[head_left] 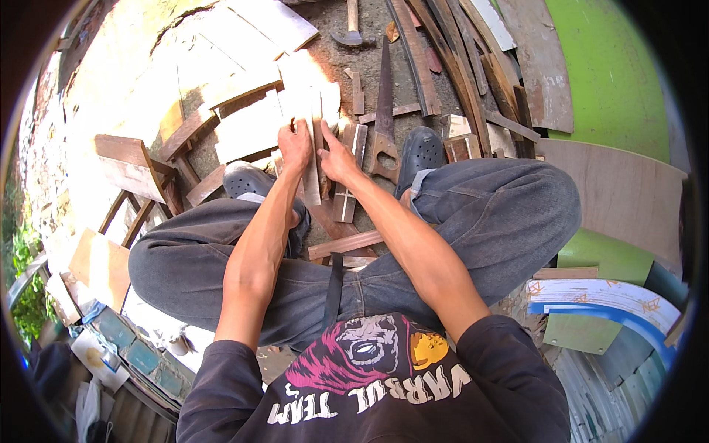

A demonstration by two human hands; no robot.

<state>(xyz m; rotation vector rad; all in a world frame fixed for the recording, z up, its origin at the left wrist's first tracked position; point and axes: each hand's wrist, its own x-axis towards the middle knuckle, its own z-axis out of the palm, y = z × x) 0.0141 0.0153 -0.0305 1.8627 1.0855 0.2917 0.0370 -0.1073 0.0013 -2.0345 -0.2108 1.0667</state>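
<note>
A narrow wooden strip (pixel 312 184) stretches away from me between my feet. Along its left side is my left hand (pixel 295 144), its fingers curled closed; what they pinch, if anything, is too small to make out. My right hand (pixel 339 159) grips the strip from the right, with the index finger laid forward along it. Just right of that hand rests a short wooden block (pixel 350 199). Beyond it a handsaw (pixel 385 151) lies by my right shoe, its blade pointing away.
A hammer (pixel 354 35) lies at the far side. Long boards (pixel 454 74) and green panels (pixel 613 66) are at the right. To the left stand a small wooden frame (pixel 129 166) and sunlit planks (pixel 244 129). A reddish wood piece (pixel 343 244) lies close to my lap.
</note>
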